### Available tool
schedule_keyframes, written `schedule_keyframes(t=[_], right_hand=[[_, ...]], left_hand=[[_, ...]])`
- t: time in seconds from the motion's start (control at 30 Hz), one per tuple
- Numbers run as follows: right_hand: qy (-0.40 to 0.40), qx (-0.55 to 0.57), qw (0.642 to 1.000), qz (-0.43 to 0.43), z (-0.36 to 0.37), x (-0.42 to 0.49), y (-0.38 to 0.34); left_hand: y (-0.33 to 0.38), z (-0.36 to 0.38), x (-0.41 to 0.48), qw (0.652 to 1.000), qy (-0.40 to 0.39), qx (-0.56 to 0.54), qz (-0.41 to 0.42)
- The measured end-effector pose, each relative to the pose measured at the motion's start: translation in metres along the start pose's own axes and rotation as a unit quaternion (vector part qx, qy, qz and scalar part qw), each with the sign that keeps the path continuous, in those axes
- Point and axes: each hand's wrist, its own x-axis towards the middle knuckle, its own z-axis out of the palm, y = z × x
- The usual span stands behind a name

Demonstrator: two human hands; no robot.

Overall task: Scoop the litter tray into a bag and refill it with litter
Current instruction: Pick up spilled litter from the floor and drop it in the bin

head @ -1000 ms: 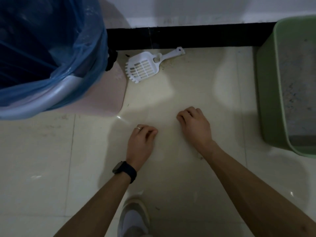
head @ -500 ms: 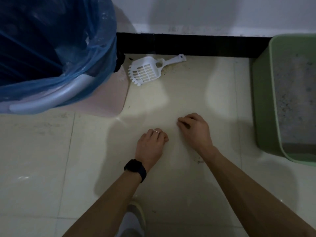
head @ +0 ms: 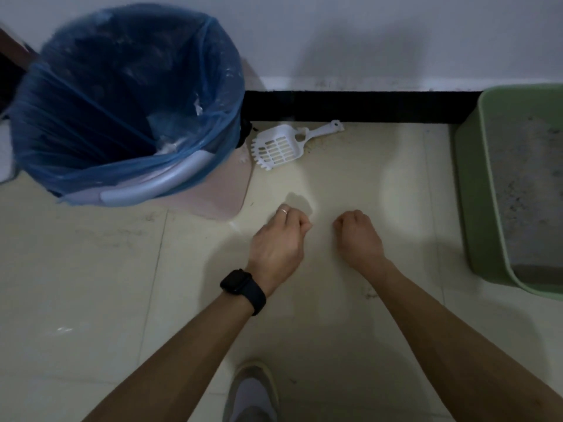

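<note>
A: Your white scoop [head: 278, 146] lies flat on the floor [head: 91, 284], just beside the bin [head: 170, 181] lined with the blue bag [head: 91, 123], near the black skirting [head: 365, 106].

B: Yes, and its long axis runs diagonally. The toothed edge points toward you and left, the handle away and right, toward the green litter tray [head: 470, 193].

A: Your left hand [head: 278, 242] and right hand [head: 359, 239] are both curled into fists, gripping nothing.

B: You hold them side by side over the floor, a gap between them, apart from the scoop.
</note>
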Motion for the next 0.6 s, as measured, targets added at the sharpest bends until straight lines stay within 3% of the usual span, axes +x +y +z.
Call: schedule_keyframes(t=[0.1,0.17,0.27,0.37,0.47,0.6], right_hand=[[-0.005,0.154,0.985,0.082,-0.028,-0.001,-0.002],[0.016,0.222,0.971,0.084,-0.06,0.001,-0.019],[0.038,0.308,0.95,0.017,-0.121,0.005,-0.075],[0.092,0.332,0.932,-0.111,-0.175,0.011,-0.146],[0.1,0.293,0.926,-0.218,-0.203,0.021,-0.204],[0.064,0.144,0.929,-0.333,-0.2,0.049,-0.24]], left_hand=[[0.014,-0.049,0.011,1.0,0.019,-0.024,0.008],[0.025,-0.084,0.017,0.996,0.069,-0.048,0.017],[0.032,-0.142,0.027,0.981,0.169,-0.096,0.021],[0.017,-0.196,0.046,0.968,0.244,-0.065,0.003],[-0.023,-0.23,0.065,0.98,0.174,0.01,-0.093],[-0.066,-0.248,0.072,0.969,-0.003,0.162,-0.186]])
